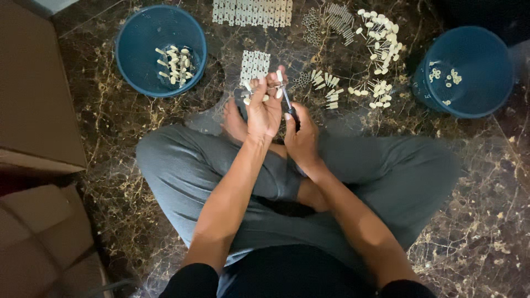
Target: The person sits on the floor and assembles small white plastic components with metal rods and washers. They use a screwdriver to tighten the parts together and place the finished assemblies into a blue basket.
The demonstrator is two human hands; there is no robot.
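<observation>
Dark marble floor (138, 138) carries two blue baskets, the left basket (160, 49) and the right basket (468, 70), each holding small cream parts. Between them, the left hand (264, 107) grips several cream pieces (255, 95), while the right hand (301, 135) clasps a screwdriver (286, 99) whose tip meets them. Loose screws (338, 21) lie beyond.

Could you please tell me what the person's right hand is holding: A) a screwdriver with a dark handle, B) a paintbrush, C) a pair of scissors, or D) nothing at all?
A: the right hand grips a screwdriver by its dark handle, its metal shaft pointing up toward the small parts pinched in the left hand.
</observation>
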